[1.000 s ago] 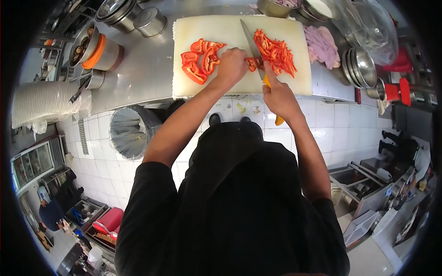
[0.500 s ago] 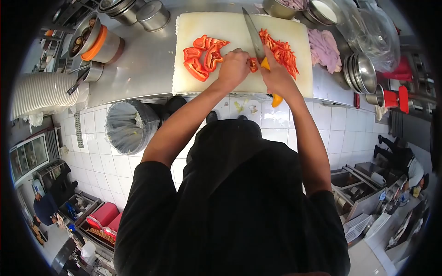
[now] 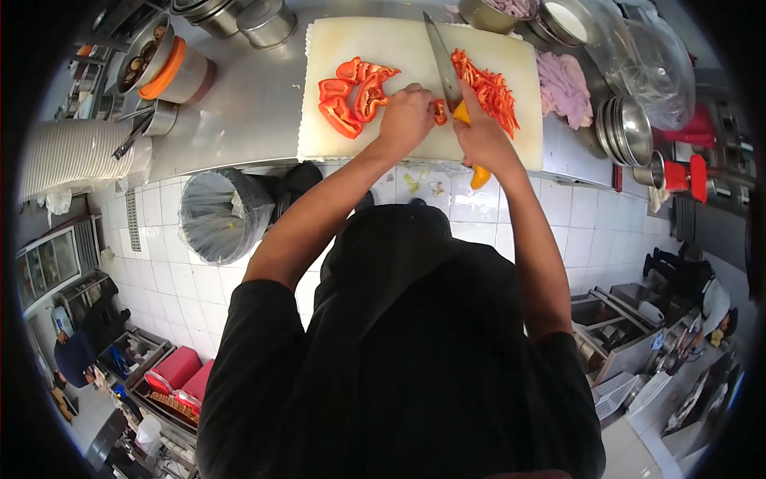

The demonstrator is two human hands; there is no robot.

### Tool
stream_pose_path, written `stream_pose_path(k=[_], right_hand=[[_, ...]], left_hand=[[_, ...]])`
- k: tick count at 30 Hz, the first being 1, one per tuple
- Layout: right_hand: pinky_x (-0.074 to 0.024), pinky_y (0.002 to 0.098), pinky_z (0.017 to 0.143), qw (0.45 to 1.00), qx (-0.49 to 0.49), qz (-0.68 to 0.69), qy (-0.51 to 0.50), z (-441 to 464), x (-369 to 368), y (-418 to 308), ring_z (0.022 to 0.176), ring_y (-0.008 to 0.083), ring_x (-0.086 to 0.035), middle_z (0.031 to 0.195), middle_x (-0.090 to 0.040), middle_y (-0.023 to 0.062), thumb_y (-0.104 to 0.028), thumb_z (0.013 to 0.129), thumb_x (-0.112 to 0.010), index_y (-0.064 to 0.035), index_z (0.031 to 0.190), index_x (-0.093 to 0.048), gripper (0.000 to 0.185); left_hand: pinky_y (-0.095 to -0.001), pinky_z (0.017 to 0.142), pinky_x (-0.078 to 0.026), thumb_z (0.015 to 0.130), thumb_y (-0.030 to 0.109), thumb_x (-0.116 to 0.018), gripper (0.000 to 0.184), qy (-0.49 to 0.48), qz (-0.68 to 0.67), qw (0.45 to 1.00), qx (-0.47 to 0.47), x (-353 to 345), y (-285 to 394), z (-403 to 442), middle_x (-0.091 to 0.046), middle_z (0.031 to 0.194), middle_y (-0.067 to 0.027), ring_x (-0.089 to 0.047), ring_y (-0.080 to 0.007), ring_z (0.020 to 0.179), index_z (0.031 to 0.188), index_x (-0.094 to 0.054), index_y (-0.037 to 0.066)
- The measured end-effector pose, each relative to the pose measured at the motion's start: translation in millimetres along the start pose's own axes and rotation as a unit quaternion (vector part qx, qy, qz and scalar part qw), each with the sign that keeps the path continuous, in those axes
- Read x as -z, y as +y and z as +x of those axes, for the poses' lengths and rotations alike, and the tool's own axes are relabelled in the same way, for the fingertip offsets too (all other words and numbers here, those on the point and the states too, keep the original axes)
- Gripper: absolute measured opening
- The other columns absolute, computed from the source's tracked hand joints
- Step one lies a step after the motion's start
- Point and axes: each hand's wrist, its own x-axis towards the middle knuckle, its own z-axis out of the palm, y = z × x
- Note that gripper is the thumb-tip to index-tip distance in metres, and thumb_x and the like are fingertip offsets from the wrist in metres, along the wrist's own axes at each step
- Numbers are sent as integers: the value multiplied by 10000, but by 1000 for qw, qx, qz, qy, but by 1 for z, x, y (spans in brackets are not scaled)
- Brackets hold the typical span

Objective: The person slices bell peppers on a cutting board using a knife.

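On a white cutting board [image 3: 327, 40] lie several large red pepper pieces [image 3: 341, 118] at the left and a heap of thin pepper strips [image 3: 492, 96] at the right. My left hand [image 3: 407, 118] is closed over a small red pepper piece [image 3: 440, 112], its fingertips bent. My right hand [image 3: 483, 136] grips the yellow handle of a knife [image 3: 441, 57], index finger stretched along toward the blade. The blade points away from me, between the held piece and the strips.
Metal pots [image 3: 267, 25] and a bowl [image 3: 146, 60] stand at the back left, stacked bowls [image 3: 630, 130] and a pinkish cloth [image 3: 563, 89] at the right. A lined bin [image 3: 225, 215] is below the counter. Co-workers [image 3: 76, 358] are at both far sides.
The view has shifted slightly. Over the last second, my left hand and the knife have come closer together, and less of the pepper piece shows between them.
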Motion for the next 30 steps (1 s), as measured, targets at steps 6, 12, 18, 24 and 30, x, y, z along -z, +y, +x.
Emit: stream_pose_path(k=[6,12,18,24,30], right_hand=[[-531,461,677,996,20,-91,15,-32,-15,11,634,363,-657,872,-651,301,-104,886,-461,-122,1548,-140,735],[-504,496,730,988,92,-92,79,17,-37,39,740,433,-635,936,-647,304,-136,904,-500,-116,1547,-128,742],[-539,396,575,1000,6,-21,-7,-4,3,5,505,264,-618,952,-651,237,-135,927,-484,-157,1553,-168,701],[-541,406,608,995,18,-99,8,-41,-15,4,510,276,-624,813,-654,244,-110,916,-448,-105,1553,-132,711],[-539,456,636,980,109,-141,90,-22,-46,37,619,347,-667,797,-647,302,-102,900,-454,-120,1552,-130,729]], left_hand=[[-438,674,-532,741,19,-630,87,1,-11,1000,12,-1,1,-1,-653,796,-159,-647,-349,737,778,-709,18],[-460,720,-544,743,13,-633,76,-8,-17,1000,3,0,0,-3,-639,844,-175,-653,-370,771,793,-686,-7],[-434,666,-536,749,13,-639,69,12,-6,1000,-3,-2,-1,-3,-657,801,-146,-653,-342,729,774,-703,15],[-453,727,-542,743,4,-632,55,-18,-28,999,19,2,3,-3,-630,844,-170,-649,-364,780,777,-673,-4],[-458,717,-543,745,6,-632,57,-6,-8,1000,10,1,1,-4,-635,850,-172,-650,-367,777,781,-675,-5]])
